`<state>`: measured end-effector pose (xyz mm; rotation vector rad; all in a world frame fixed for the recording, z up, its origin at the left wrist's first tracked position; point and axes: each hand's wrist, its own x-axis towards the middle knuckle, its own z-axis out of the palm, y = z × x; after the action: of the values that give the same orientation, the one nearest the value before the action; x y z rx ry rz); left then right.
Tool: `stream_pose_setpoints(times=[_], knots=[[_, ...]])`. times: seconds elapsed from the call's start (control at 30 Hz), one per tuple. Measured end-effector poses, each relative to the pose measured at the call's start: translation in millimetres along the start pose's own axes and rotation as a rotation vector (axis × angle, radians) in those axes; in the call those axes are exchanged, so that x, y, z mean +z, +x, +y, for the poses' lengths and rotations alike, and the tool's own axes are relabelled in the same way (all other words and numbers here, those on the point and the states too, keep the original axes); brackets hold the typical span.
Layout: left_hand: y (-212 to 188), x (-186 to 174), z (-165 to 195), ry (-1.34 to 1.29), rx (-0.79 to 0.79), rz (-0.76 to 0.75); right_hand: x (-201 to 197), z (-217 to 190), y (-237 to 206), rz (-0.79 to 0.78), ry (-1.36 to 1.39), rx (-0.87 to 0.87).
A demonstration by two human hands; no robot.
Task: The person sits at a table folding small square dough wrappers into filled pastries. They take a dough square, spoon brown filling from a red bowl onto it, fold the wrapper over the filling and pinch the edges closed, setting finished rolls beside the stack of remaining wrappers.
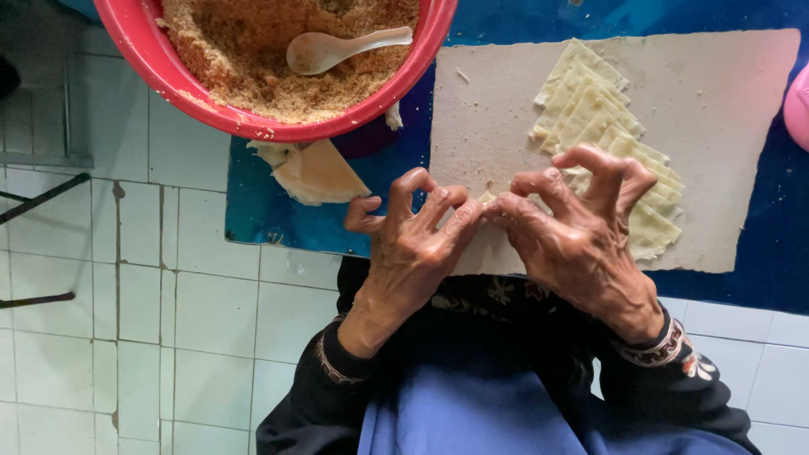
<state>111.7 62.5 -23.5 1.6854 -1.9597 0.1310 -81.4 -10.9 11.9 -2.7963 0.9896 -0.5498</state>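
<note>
White tiled floor (168, 320) below, blue counter (253, 211) carrying everything. Grey cardboard sheet (716, 126) serves as work mat on the right. Red bowl (135, 42) of brown crumb filling sits far left with a white spoon (337, 49) lying in it. Stack of pale pastry strips (590, 101) fanned on the sheet, within reach. One folded triangle (320, 173) sits near the bowl. Left hand (404, 253) and right hand (573, 244) meet at the sheet's near edge, fingers curled, tips pinching a small pastry piece (487, 198), mostly hidden.
</note>
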Motion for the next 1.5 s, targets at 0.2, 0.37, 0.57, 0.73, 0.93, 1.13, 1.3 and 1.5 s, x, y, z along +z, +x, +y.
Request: stream_pose_setpoints(times=[0.2, 0.37, 0.57, 0.73, 0.93, 1.13, 1.3, 1.5], knots=[[5, 1, 0, -0.096, -0.011, -0.011, 4, -2, -4, 0.037, -0.126, -0.025], [6, -1, 3, -0.017, -0.027, 0.01, 5, 5, 3, 0.013, -0.022, -0.005], [5, 2, 3, 0.029, -0.016, -0.009, 9, 2, 2, 0.037, -0.082, 0.017], [6, 4, 4, 0.064, -0.003, -0.013, 11, 10, 2, -0.011, 0.038, 0.059], [4, 0, 4, 0.03, 0.0, -0.009, 15, 2, 0, 0.095, -0.076, 0.054], [5, 0, 1, -0.008, -0.016, 0.026, 5, -10, -15, 0.046, -0.173, 0.053], [6, -4, -7, -0.115, -0.065, -0.03, 18, -15, -21, -0.028, -0.329, 0.018], [11, -5, -21, -0.213, -0.161, 0.036, 28, -2, -3, -0.093, -0.404, -0.034]])
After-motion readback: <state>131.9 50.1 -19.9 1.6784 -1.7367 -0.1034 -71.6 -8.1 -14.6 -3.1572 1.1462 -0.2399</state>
